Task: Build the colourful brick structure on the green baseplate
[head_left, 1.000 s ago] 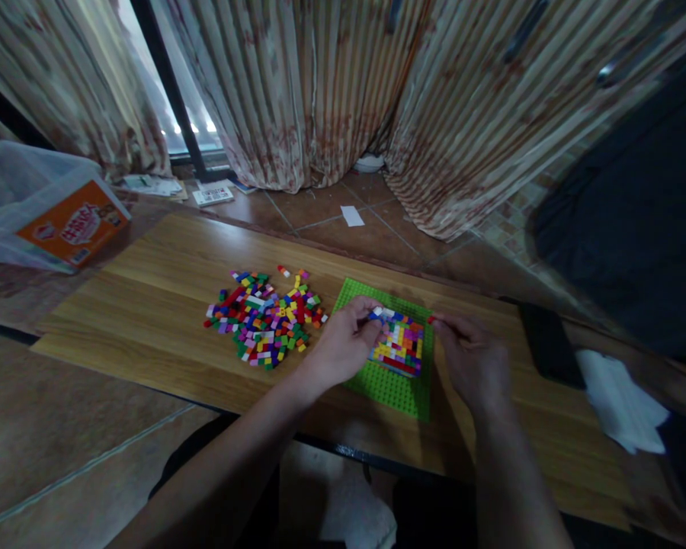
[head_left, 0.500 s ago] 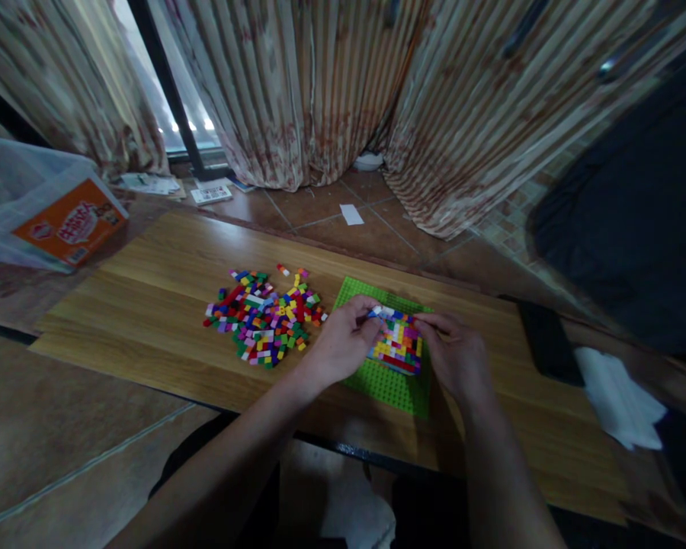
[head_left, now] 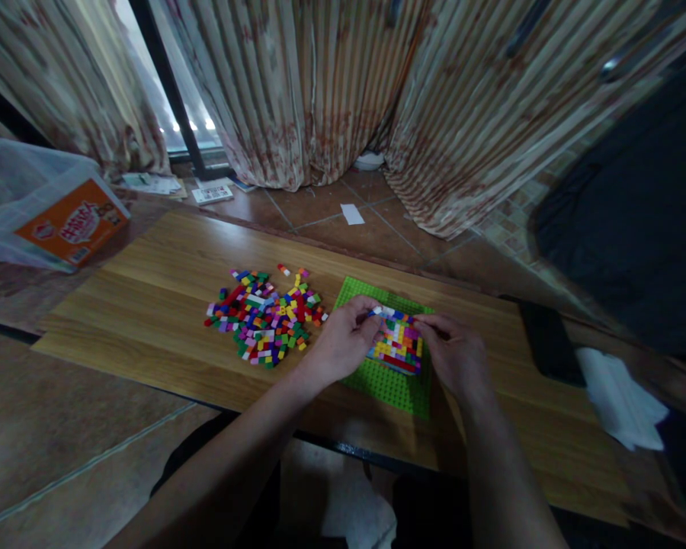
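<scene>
A multicoloured toy brick build sits on a green studded baseplate on the wooden table. My left hand is closed at the build's far left corner, thumb and forefinger pressed there beside white and blue bricks. At the far right corner, my right hand pinches the edge by an orange brick. Whether either hand also holds a loose brick is hidden by the fingers. Left of the baseplate lies a spread pile of loose toy bricks in many colours.
A clear plastic bin with an orange label stands beyond the table's left end. On the right are a dark flat object and white tissues. Striped curtains hang behind the table.
Almost nothing differs. Both hands stay at the far corners of the brick build, and the view has shifted very slightly.
</scene>
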Tool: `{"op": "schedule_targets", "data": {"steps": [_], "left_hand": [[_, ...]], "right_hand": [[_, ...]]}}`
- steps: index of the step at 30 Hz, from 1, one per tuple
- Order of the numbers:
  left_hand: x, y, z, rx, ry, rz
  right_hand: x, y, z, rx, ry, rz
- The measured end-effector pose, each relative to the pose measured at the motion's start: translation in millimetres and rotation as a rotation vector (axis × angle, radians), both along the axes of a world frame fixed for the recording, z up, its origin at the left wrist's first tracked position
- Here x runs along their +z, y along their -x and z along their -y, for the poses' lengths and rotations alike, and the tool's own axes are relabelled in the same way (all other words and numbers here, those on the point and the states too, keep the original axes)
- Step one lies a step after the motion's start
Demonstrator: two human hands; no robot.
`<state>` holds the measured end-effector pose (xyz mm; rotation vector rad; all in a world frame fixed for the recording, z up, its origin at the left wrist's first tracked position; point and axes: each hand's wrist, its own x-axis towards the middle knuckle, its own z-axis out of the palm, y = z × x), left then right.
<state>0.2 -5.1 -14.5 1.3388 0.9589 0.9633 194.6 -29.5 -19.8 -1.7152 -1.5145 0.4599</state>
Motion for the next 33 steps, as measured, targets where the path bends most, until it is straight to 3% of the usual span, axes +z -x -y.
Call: {"op": "schedule_targets", "data": {"steps": [9, 14, 16, 21, 27, 33], "left_hand": [[0.0, 1, 0, -0.017, 0.006, 0.017], [-2.4, 1, 0, -0.067, -0.056, 0.034], [-3.0, 0, 1, -0.080, -0.084, 0.046], [1.6, -1, 7, -0.082, -0.115, 0.029], [9.2, 1, 11, -0.132, -0.142, -0.076], [5.2, -2, 12, -0.088, -0.143, -0.092]], "right_hand": [[-3.5, -3, 1, -0.007, 0.051, -0.106], [8.2, 9, 7, -0.053, -0.183, -0.037], [14.7, 19, 10, -0.004, -0.230, -0.034], [19.4, 42, 15, 0.144, -0.153, -0.107], [15.5, 46, 18, 0.094, -0.128, -0.183], [17.7, 45, 19, 0.078, -0.174, -0.148]]}}
